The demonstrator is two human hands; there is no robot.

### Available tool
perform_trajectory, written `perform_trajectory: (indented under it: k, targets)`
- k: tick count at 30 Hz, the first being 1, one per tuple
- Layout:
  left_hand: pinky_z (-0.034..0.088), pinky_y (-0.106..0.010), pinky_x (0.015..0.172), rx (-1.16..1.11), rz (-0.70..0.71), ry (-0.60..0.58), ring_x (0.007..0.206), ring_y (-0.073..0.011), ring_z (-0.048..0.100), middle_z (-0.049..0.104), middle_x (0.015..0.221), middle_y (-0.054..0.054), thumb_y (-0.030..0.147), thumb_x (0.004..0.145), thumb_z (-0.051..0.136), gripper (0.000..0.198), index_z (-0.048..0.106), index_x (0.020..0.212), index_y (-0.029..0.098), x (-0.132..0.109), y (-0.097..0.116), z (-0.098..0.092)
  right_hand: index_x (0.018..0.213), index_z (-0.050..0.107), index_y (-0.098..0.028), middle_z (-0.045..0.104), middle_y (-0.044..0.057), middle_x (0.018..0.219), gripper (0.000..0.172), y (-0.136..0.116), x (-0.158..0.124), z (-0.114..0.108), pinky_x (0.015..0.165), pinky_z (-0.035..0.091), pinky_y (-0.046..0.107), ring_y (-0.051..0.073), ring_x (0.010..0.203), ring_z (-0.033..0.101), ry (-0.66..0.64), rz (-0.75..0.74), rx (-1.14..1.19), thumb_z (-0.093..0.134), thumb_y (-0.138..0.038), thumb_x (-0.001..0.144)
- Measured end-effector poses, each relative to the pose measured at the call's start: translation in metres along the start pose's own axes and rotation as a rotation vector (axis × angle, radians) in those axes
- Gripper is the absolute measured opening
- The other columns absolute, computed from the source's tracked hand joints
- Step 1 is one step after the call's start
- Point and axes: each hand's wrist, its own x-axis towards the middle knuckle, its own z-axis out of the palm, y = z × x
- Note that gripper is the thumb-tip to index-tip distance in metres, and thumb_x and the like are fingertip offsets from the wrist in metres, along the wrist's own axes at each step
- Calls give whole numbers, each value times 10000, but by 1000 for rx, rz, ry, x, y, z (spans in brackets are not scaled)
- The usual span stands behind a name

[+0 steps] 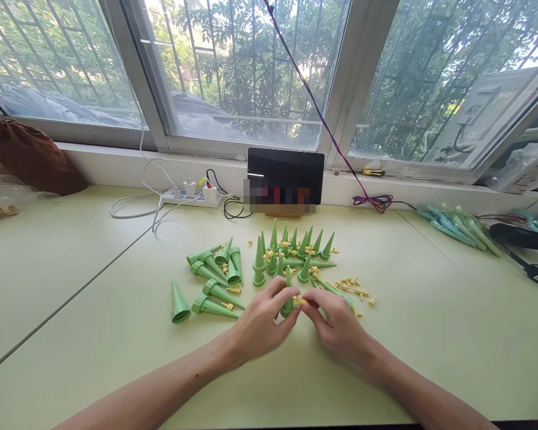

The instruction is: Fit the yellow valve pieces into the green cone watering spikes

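Note:
My left hand (269,310) is closed around a green plastic cone spike (288,306), its tip pointing up. At the cone's right side, my right hand (336,319) pinches a small yellow plastic valve (299,301) that meets the cone; whether it is seated in it cannot be seen. Behind the hands stand several upright green cones (275,236) with yellow valves among them. More green cones (215,307) lie on their sides to the left, and one cone (178,304) stands apart from them. Loose yellow valves (356,289) are scattered to the right.
A dark-screened tablet (284,176) leans by the window sill. Left of it lies a white power strip (192,197) with cables. Bundled red-blue wire (374,202), plastic-wrapped packets (457,227) and a black object (526,251) are at the right. A brown bag (33,156) sits back left.

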Motion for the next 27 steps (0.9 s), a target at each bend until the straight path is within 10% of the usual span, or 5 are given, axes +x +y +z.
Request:
perform_trajectory:
  k: [27]
  targets:
    - [512, -251, 660, 0, 29, -3, 717, -128, 551, 519, 932, -37, 181, 954, 569, 207, 597, 1158, 198, 1, 3, -2, 712, 362, -227, 485, -17, 658, 343, 1, 2, 0, 598, 344, 273, 153, 601, 426, -19, -33, -82, 377, -268, 1052]
